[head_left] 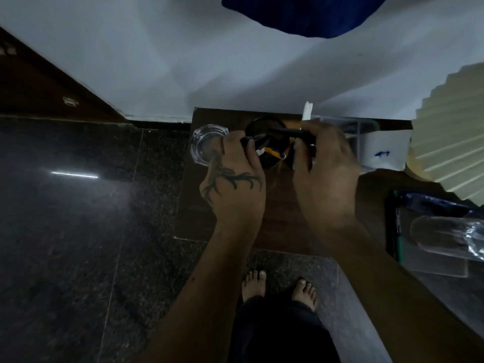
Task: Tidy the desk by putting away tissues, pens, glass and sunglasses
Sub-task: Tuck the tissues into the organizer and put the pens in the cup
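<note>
A person stands barefoot at a small dark wooden desk (275, 221) set against a white wall, both hands raised over a round black pen holder (267, 142) near the desk's back edge. The tattooed left hand (235, 184) is closed around a dark pen (252, 139), pinched between thumb and fingers, its tip pointing toward the holder's open mouth. The right hand (324, 176) is closed on another black pen (290, 133), held roughly level across the top of the holder. Inside the holder, a pen with yellow and blue markings (275, 153) is partly visible between the two hands. Just left of the holder, touching the left hand's knuckles in this view, sits a clear glass ashtray (204, 145). Behind the right hand stands a clear plastic box (366, 137) with a white tissue (307, 111) sticking up beside it and a white label with blue ink on its front. At the right edge, a pleated cream lampshade (453, 137) overhangs the desk; below it lie a green-tipped marker (399, 239), a blue pen (434, 203) and a clear drinking glass (445, 237) on its side, well apart from the hands. The floor is dark speckled stone.
</note>
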`<state>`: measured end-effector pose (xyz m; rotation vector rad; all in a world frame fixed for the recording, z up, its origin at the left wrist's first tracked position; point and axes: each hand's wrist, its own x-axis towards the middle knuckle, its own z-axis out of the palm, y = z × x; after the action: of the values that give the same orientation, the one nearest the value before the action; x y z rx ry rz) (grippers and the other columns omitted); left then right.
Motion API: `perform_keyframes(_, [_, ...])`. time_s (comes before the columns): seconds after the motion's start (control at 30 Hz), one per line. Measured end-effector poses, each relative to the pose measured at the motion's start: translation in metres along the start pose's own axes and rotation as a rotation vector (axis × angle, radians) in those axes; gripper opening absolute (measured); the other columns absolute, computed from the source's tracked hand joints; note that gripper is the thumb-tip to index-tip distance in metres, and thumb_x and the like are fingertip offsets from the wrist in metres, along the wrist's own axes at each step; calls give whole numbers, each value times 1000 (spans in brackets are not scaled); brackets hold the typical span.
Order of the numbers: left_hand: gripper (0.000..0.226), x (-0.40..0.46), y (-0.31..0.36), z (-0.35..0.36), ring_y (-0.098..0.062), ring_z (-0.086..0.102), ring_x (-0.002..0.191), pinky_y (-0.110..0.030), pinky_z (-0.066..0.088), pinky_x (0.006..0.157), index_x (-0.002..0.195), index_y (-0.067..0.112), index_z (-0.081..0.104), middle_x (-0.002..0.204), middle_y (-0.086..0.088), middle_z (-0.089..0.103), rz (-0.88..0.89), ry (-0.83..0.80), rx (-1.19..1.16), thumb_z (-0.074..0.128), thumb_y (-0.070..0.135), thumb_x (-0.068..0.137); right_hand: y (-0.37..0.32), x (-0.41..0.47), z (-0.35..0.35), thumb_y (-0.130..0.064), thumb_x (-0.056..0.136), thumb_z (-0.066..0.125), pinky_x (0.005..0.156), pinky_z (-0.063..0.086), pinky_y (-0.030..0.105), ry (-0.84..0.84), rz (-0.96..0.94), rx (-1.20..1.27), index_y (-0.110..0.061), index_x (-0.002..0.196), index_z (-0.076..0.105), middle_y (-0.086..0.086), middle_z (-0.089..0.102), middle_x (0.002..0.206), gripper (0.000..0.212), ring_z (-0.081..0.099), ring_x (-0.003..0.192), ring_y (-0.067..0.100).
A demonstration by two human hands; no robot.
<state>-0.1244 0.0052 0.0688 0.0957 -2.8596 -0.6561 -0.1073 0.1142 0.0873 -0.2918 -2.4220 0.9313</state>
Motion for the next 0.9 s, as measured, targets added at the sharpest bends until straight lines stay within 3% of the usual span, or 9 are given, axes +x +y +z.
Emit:
perform_keyframes(0.27, [30, 13, -2, 17, -25, 65, 75, -34, 50, 58, 110, 9, 66, 95, -10, 69, 99, -50, 177, 45, 28, 100, 11, 8, 24, 5, 87, 54, 82, 52, 44, -210, -1, -111, 8, 110, 61, 27, 64, 105, 24, 62, 98, 40])
perform_keyframes(0.47, [39, 18, -7, 27, -23, 62, 98, -36, 51, 72, 121, 16, 56, 115, -6, 63, 65, -164, 134, 30, 37, 102, 16, 7, 33, 2, 90, 53, 87, 50, 43, -290, 62, -127, 5, 117, 59, 25, 62, 113, 28, 60, 103, 38])
perform_keyframes(0.6, [36, 18, -8, 29, -24, 64, 86, -36, 49, 63, 115, 16, 59, 102, -7, 67, 55, -161, 99, 34, 38, 101, 18, 8, 32, -3, 90, 54, 86, 50, 40, -272, 69, -107, 4, 117, 60, 24, 63, 111, 28, 61, 101, 35])
perform_keyframes(0.73, [41, 16, -13, 27, -21, 64, 84, -31, 49, 65, 112, 18, 61, 100, -4, 67, 28, -162, 112, 29, 40, 102, 15, 7, 27, -4, 90, 56, 81, 51, 36, -227, 78, -93, 4, 114, 62, 23, 65, 109, 26, 63, 97, 33])
perform_keyframes(0.8, [34, 12, -16, 20, -21, 64, 73, -28, 44, 58, 107, 14, 64, 89, -6, 69, 15, -99, 76, 39, 35, 100, 12, 3, 23, -3, 90, 55, 82, 51, 33, -179, 76, -98, 5, 112, 63, 22, 66, 108, 24, 64, 99, 33])
perform_keyframes(0.9, [27, 3, -29, 9, -20, 63, 64, -24, 40, 54, 98, 9, 67, 83, -7, 68, -22, -31, 60, 46, 28, 98, 10, -7, 10, 1, 88, 57, 84, 45, 19, -74, 81, -81, 6, 104, 66, 24, 67, 99, 19, 64, 91, 28])
